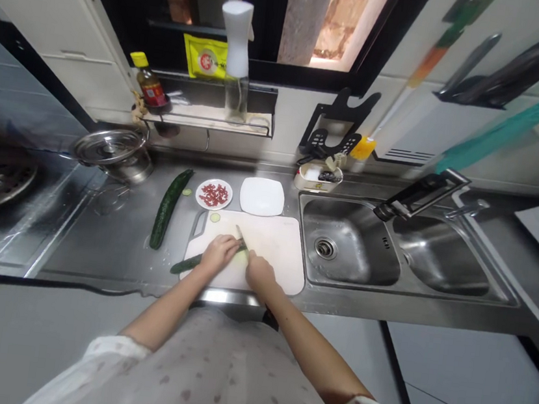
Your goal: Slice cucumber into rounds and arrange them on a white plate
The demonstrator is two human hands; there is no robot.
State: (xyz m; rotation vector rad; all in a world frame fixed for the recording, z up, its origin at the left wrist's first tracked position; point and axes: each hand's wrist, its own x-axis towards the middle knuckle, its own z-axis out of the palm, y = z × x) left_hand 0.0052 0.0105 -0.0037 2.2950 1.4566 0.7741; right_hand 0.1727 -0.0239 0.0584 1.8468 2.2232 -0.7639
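Note:
A cucumber (186, 264) lies slantwise over the left part of a white cutting board (282, 256), and my left hand (218, 255) is closed over it near its cut end. My right hand (259, 273) grips the handle of a knife (242, 236), whose blade is at the cucumber's right end. A pale green slice (215, 217) rests at the board's upper left. Beyond the board stand a small plate of chopped red pieces (214, 194) and a white square plate (262, 196). Another whole cucumber (168, 209) lies on the counter to the left, with a small cut end (187, 192) beside it.
To the right is a double steel sink (351, 238) with a black faucet (422, 194). A lidded steel pot (116, 150) stands at the back left. A shelf (206, 115) under the window carries a sauce bottle (151, 86) and a tall white-topped bottle (238, 60).

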